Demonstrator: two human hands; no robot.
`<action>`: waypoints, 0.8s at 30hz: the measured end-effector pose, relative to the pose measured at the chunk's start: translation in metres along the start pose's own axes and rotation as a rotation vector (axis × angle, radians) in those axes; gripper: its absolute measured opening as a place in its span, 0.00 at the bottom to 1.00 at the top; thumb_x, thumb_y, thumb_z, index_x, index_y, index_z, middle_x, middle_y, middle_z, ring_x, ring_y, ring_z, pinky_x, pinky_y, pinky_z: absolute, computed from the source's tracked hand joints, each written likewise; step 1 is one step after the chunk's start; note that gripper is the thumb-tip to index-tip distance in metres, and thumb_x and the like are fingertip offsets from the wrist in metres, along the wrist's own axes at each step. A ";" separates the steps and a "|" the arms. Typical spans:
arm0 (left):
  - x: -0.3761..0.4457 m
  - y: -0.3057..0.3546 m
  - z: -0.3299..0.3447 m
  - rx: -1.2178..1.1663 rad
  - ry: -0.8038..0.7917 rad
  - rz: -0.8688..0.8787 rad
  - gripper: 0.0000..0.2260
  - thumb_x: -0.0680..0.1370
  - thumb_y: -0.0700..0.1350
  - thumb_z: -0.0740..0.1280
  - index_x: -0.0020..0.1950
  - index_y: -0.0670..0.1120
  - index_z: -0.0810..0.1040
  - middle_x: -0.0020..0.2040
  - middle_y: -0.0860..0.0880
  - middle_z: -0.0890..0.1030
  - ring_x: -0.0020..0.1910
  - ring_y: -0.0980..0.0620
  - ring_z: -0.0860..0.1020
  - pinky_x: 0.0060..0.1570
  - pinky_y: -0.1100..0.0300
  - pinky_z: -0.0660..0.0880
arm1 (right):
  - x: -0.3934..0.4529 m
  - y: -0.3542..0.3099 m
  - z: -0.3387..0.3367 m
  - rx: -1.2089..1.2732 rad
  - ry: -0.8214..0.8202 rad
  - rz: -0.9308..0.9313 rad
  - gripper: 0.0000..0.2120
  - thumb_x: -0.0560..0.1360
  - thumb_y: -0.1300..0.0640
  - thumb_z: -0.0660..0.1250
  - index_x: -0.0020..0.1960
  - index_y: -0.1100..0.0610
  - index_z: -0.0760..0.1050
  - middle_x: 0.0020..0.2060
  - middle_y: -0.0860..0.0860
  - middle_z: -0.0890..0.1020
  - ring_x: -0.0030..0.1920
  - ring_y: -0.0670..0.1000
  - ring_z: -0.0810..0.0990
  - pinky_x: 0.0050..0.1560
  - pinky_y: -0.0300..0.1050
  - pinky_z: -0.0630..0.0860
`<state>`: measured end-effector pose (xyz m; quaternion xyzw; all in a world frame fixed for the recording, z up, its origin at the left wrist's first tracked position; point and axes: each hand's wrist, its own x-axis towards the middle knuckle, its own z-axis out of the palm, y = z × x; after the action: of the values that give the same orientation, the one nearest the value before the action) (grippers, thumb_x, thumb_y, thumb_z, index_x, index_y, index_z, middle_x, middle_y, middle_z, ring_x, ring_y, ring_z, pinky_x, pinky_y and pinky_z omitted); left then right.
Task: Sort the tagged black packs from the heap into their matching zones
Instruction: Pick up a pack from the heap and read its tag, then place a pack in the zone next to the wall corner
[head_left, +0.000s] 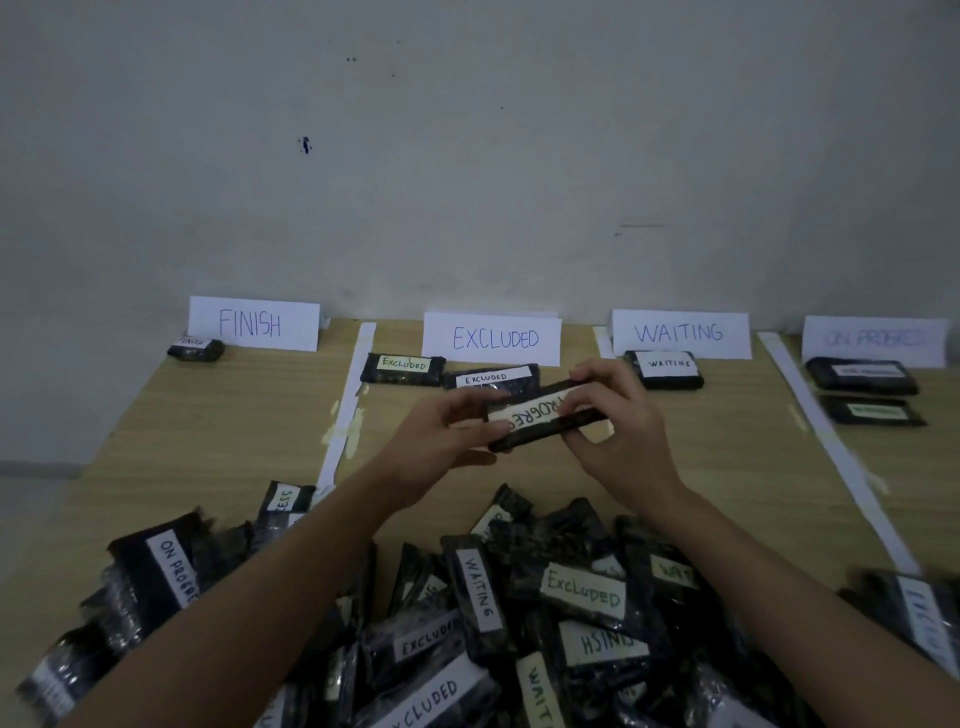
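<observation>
Gripping either end, both hands (524, 415) hold a pack (545, 414) level, long axis left-right, tag upside-down.

I see heap (519, 623) nearest; behind it, left to right, FINISH sign (253, 323), EXCLUDED sign (492, 338), WAITING sign (681, 333), packs before each.

A light wooden table (218, 431) carries white paper strips (345, 410) dividing zones, four folded white paper signs (492, 338), sorted black packs (404, 369), and a heap of tagged black packs (545, 613).
</observation>
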<state>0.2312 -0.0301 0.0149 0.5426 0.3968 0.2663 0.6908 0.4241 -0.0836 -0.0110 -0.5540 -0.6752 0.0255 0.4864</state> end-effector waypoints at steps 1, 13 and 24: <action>0.000 0.002 -0.001 0.003 0.008 0.024 0.12 0.74 0.34 0.66 0.55 0.47 0.77 0.50 0.47 0.80 0.40 0.55 0.81 0.38 0.64 0.78 | 0.000 -0.002 -0.002 -0.005 0.000 0.001 0.10 0.62 0.71 0.75 0.39 0.63 0.76 0.48 0.56 0.75 0.51 0.46 0.74 0.52 0.29 0.71; -0.003 -0.007 0.015 -0.082 0.187 0.126 0.11 0.72 0.30 0.67 0.50 0.42 0.72 0.53 0.43 0.78 0.44 0.47 0.81 0.39 0.58 0.81 | -0.012 -0.031 0.001 0.547 0.241 0.787 0.17 0.69 0.63 0.73 0.53 0.52 0.72 0.49 0.52 0.79 0.43 0.47 0.81 0.46 0.42 0.80; 0.016 -0.033 0.071 0.429 0.087 0.304 0.14 0.69 0.33 0.71 0.42 0.49 0.70 0.44 0.48 0.79 0.40 0.52 0.82 0.40 0.63 0.79 | -0.017 -0.023 -0.012 0.641 0.327 1.101 0.22 0.69 0.56 0.74 0.60 0.54 0.72 0.51 0.53 0.81 0.49 0.49 0.81 0.50 0.47 0.80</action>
<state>0.2971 -0.0647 -0.0144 0.7181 0.3873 0.2999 0.4944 0.4138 -0.1122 -0.0022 -0.6429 -0.1694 0.3860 0.6395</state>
